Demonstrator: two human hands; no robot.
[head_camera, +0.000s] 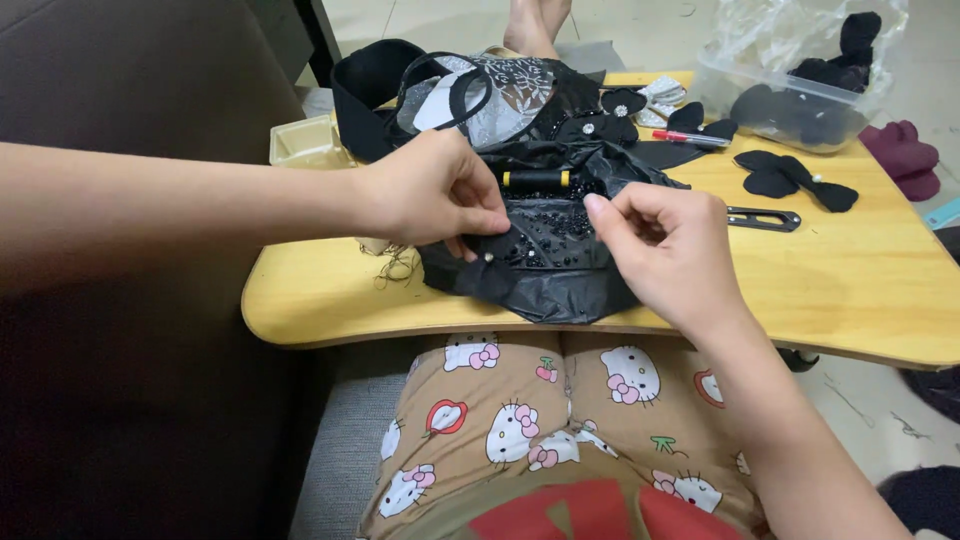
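red pen (685, 137), clear plastic tub (790, 95), perhaps snips (762, 218)

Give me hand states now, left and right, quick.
Left hand: fingers pinched shut on a small black piece, over the black plastic sheet.
Right hand: fingers curled and pinched; what they hold cannot be told.

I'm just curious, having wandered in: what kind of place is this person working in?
Most likely a home, with craft work done on a sofa. A small wooden lap table sits over printed pyjama-clad legs, a dark sofa arm is alongside, and black fabric bows and beads lie about.
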